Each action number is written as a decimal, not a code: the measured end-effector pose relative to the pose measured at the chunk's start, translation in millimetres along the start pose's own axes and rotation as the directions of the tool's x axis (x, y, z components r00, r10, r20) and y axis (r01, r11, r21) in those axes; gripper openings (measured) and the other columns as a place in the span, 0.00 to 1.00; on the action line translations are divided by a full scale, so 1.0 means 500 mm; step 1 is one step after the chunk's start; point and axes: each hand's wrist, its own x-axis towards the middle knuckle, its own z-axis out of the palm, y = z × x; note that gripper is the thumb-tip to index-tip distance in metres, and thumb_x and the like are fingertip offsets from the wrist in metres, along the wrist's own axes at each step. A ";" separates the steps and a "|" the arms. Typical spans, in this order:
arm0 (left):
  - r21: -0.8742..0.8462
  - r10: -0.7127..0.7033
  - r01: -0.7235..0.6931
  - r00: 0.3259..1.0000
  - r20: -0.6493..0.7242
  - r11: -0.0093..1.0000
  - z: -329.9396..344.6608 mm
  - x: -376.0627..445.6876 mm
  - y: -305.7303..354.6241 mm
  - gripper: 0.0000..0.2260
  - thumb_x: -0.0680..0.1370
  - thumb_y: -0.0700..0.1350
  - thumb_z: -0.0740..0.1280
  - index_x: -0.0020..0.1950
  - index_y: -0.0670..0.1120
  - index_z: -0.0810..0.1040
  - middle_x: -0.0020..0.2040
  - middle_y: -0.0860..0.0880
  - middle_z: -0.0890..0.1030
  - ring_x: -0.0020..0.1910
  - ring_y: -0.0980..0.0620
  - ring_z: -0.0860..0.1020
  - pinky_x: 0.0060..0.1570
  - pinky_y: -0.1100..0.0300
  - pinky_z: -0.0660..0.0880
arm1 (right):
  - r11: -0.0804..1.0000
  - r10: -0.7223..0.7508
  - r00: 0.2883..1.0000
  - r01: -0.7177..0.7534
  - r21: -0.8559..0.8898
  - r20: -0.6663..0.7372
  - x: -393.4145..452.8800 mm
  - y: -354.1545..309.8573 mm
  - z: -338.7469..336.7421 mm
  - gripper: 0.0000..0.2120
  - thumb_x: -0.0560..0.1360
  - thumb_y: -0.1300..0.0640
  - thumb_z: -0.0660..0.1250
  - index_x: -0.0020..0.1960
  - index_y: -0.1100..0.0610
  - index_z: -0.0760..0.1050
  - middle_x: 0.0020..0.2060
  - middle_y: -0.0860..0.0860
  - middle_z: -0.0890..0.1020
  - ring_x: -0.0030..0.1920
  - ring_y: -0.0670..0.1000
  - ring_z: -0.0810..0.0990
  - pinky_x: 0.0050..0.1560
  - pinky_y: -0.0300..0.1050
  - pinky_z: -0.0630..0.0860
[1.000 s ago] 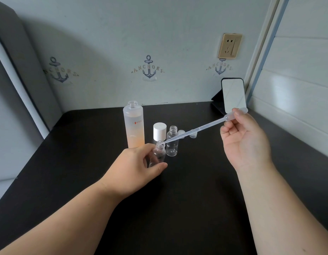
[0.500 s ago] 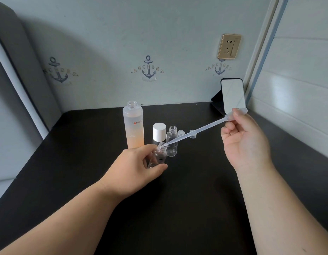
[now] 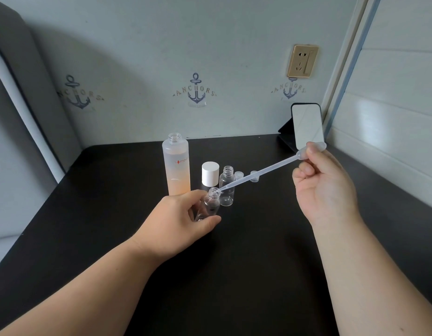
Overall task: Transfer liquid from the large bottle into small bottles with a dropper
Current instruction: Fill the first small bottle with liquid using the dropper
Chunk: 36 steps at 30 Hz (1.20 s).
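1. Clear small bottle point(image 3: 208, 206), tilted, gripped by left hand point(image 3: 178, 221) just above black desk point(image 3: 113, 214).
2. Right hand point(image 3: 324, 187) pinches dropper point(image 3: 258, 174) bulb; tip at bottle mouth.
3. Large bottle point(image 3: 176, 163) stands uncapped behind, peach liquid in its lower part.

"ANCHORS" on wall point(image 3: 137, 44); large bottle point(image 3: 176, 163), perhaps "mpo".
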 end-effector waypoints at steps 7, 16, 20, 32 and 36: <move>-0.001 0.006 -0.006 1.000 -0.003 1.000 -0.001 0.000 0.001 0.08 0.72 0.59 0.71 0.44 0.58 0.77 0.40 0.63 0.79 0.36 0.56 0.77 0.35 0.68 0.71 | 1.000 0.003 1.000 -0.003 0.003 -0.022 -0.001 0.001 0.002 0.08 0.79 0.68 0.66 0.46 0.58 0.82 0.35 0.50 0.81 0.30 0.44 0.70 0.34 0.33 0.69; -0.015 -0.067 0.068 0.997 0.037 0.998 0.001 0.003 0.001 0.10 0.72 0.59 0.73 0.45 0.55 0.79 0.40 0.64 0.82 0.36 0.58 0.79 0.34 0.68 0.73 | 0.998 0.053 0.997 -0.052 0.025 -0.063 -0.002 0.002 0.003 0.06 0.78 0.65 0.67 0.47 0.60 0.82 0.36 0.51 0.81 0.32 0.47 0.74 0.35 0.36 0.73; -0.029 -0.084 0.085 0.995 0.051 0.996 -0.002 0.002 -0.001 0.11 0.71 0.60 0.75 0.44 0.56 0.79 0.37 0.67 0.80 0.34 0.60 0.77 0.34 0.69 0.71 | 0.998 0.067 0.995 -0.065 0.022 -0.069 -0.001 0.000 0.002 0.02 0.78 0.63 0.69 0.46 0.60 0.80 0.36 0.51 0.81 0.33 0.46 0.76 0.36 0.37 0.75; -0.227 -0.085 -0.046 0.840 -0.536 0.973 -0.024 -0.010 0.003 0.12 0.81 0.59 0.58 0.49 0.54 0.77 0.41 0.57 0.79 0.38 0.56 0.77 0.37 0.63 0.71 | 0.995 0.101 0.993 -0.099 0.027 -0.054 0.000 0.008 -0.001 0.04 0.77 0.61 0.70 0.44 0.60 0.83 0.38 0.51 0.83 0.33 0.47 0.77 0.36 0.38 0.75; -0.324 -0.295 0.117 0.760 -0.579 0.939 -0.022 0.005 -0.017 0.13 0.77 0.56 0.66 0.61 0.57 0.72 0.51 0.57 0.76 0.47 0.62 0.76 0.44 0.66 0.71 | 0.993 0.117 0.991 -0.116 0.023 -0.058 -0.004 0.010 0.003 0.05 0.77 0.60 0.71 0.44 0.60 0.83 0.38 0.51 0.83 0.33 0.47 0.77 0.36 0.38 0.75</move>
